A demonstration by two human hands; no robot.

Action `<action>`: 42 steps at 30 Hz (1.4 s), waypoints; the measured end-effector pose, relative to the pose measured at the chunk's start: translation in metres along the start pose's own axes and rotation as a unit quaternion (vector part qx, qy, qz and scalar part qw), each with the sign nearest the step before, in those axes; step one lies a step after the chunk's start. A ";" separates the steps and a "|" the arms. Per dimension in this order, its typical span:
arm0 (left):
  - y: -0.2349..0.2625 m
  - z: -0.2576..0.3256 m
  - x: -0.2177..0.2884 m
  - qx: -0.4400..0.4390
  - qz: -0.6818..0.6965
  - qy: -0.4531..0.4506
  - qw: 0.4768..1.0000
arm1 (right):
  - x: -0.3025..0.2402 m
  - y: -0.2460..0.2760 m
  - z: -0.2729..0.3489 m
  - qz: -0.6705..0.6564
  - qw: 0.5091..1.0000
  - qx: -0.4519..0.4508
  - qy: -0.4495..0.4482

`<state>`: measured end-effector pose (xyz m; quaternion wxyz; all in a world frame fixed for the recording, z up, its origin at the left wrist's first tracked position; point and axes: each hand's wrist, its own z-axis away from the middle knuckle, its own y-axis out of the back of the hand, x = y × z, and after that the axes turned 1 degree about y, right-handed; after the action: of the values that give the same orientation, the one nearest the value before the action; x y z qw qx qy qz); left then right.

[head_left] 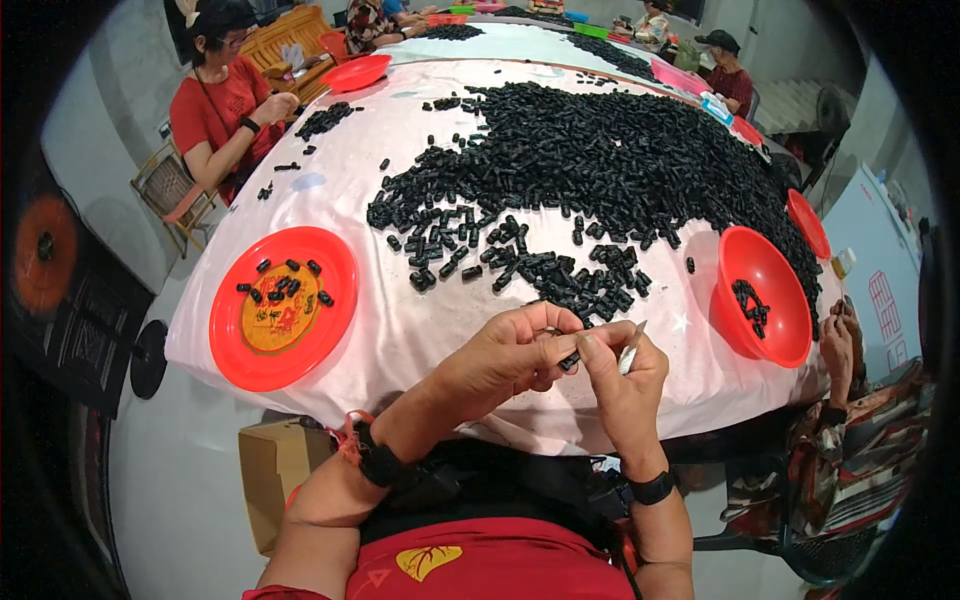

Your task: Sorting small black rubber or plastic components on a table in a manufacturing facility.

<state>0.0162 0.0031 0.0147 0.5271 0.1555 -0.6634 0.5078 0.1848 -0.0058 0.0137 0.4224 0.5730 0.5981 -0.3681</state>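
In front of me, over the near edge of the cloth-covered table, both hands meet at the fingertips. My left hand (pixel 498 358) is closed in a pinch on a small black cylindrical part (pixel 569 362), mostly covered by the fingers. My right hand (pixel 622 392) grips a small knife (pixel 628 358) with a whitish handle, its short pointed blade sticking up past the fingers. The right thumb presses near the same black part. Just beyond the hands lies the loose near end of a large heap of black parts (pixel 600 140).
A red plate (pixel 225 335) with several black parts stands at the left, a red bowl (pixel 735 250) with more at the right. A cardboard box (pixel 262 480) sits below the table. Co-workers sit at left (pixel 235 110), far right (pixel 730 80) and close right (pixel 845 450).
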 end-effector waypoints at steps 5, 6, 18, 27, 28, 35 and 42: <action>0.000 -0.002 0.004 0.007 0.028 0.004 1.000 | 0.000 0.004 -0.002 -0.020 0.999 -0.010 -0.050; 0.001 -0.003 0.005 0.006 0.027 0.005 1.000 | -0.001 0.004 -0.002 -0.021 0.999 -0.025 -0.030; -0.011 -0.004 0.016 -0.006 -0.089 -0.096 0.991 | 0.001 0.002 0.000 -0.083 0.992 0.080 -0.054; -0.005 -0.003 0.034 -0.034 -0.111 -0.074 0.990 | -0.004 0.001 0.001 0.030 0.999 -0.028 0.022; -0.004 -0.002 0.031 -0.033 -0.109 -0.074 0.991 | -0.004 0.001 0.000 0.038 0.998 -0.040 0.019; -0.003 -0.002 0.009 -0.019 -0.063 -0.060 0.996 | 0.001 0.001 0.000 0.112 0.992 -0.062 -0.002; 0.007 0.000 -0.002 -0.045 -0.055 -0.045 0.996 | 0.009 0.000 -0.001 0.150 0.986 -0.073 0.011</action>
<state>0.0118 0.0057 0.0093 0.5304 0.1904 -0.6992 0.4399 0.1846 -0.0015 0.0055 0.5069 0.6277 0.5354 -0.2498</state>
